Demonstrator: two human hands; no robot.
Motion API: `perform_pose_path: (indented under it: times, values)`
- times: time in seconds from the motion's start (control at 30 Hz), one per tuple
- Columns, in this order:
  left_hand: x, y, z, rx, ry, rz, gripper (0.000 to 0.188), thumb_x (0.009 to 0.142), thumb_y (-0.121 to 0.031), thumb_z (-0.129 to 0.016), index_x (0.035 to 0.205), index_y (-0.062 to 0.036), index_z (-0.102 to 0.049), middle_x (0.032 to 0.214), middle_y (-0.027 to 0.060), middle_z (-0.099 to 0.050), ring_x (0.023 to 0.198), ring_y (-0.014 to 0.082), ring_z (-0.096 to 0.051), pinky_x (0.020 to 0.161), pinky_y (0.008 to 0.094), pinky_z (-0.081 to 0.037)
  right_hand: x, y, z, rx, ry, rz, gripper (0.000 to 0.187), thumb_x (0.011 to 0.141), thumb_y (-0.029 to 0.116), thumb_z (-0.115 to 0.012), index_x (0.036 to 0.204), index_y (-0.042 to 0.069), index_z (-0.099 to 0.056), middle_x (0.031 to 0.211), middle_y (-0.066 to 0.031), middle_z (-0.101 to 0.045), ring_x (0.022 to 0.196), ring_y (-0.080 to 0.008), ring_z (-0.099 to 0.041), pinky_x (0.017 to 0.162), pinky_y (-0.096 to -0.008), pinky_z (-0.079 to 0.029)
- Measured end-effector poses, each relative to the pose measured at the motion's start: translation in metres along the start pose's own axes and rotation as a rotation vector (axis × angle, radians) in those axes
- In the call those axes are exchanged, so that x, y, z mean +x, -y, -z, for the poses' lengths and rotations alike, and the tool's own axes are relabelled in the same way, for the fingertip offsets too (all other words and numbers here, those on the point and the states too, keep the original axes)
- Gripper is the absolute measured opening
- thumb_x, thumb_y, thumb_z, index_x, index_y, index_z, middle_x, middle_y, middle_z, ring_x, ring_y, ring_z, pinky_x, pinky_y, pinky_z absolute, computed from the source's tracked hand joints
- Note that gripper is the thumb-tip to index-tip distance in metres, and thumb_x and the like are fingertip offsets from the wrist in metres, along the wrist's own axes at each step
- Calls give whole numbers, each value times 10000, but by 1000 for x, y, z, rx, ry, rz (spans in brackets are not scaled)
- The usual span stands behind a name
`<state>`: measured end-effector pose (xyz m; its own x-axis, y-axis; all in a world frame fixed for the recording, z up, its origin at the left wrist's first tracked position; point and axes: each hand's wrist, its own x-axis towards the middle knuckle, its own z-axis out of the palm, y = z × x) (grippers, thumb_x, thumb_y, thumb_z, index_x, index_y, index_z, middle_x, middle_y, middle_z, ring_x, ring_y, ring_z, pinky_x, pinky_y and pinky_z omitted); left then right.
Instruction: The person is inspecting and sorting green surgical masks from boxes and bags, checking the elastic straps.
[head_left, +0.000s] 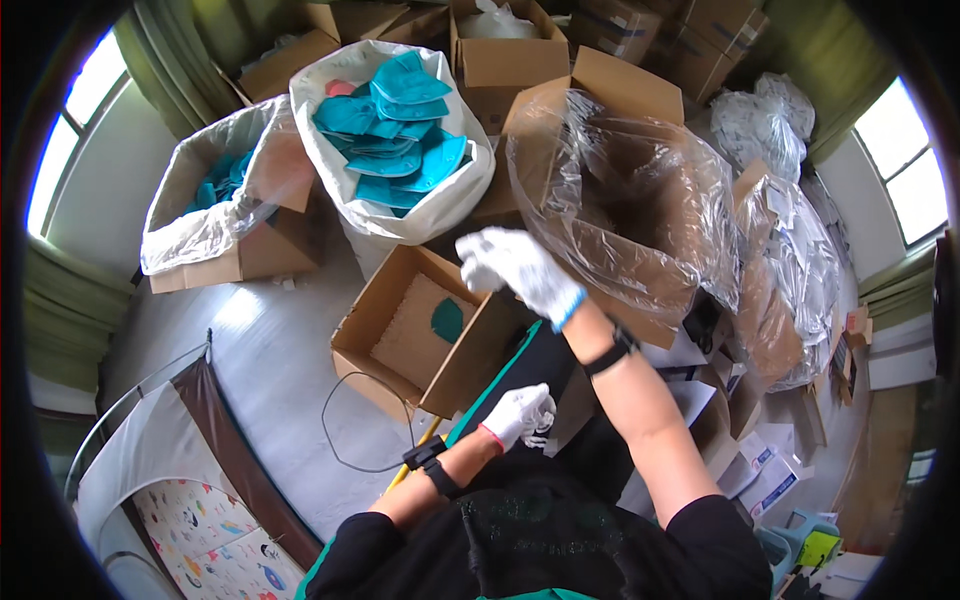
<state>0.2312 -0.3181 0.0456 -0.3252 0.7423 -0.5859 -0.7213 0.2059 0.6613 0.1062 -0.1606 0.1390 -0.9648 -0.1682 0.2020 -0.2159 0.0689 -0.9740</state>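
Observation:
My right hand [522,272], in a white glove with a blue cuff, is stretched over the far right side of a cardboard box [465,372]. Its fingers are loosely bent and I see nothing in them. Inside that box lies one teal fabric piece [447,320] on a pale bottom. Close to my body is my left hand [520,415], in a white glove with a red cuff. Its fingers are curled inward, and whatever they may hold is hidden. Beyond the box, a white sack [462,205] is heaped with teal cap-like pieces [400,135].
A lined carton [200,265] with more teal pieces stands at the far left. A large carton with a clear plastic liner [640,250] is at the right, beside bagged goods [790,280]. A grey-and-brown fabric frame [215,430] fills the near left. Loose cartons [765,465] lie at the right.

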Motion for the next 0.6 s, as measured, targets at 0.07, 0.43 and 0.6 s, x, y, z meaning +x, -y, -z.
perform_pose_path:
  times: [0.07,0.43,0.6]
  values:
    - [-7,-24,-1,-64,91,-45,361,994,-357,-482,830,-58,-602,683,4,-542,557,88,-486,500,236,-375,-69,-33,-4,494,-24,-396,582,1021,467,-346,1188,-35,-588,1087,-149,-667,1042,-261,-638,963,-381,-475]
    - [53,-118,-9,-535,333,-170,294,969,-371,-521,856,-101,-556,563,-28,-379,470,118,-351,475,261,-328,-209,6,16,479,-108,-416,447,934,318,-509,1139,-67,-608,957,-162,-678,825,-233,-682,784,-318,-539]
    - [63,-117,-49,-491,165,-38,268,975,-323,-529,843,-91,-542,557,-66,-239,463,66,-200,431,232,-233,-245,-12,27,589,-220,-317,394,951,289,-487,1065,-52,-647,969,-134,-691,838,-167,-643,770,-269,-499]
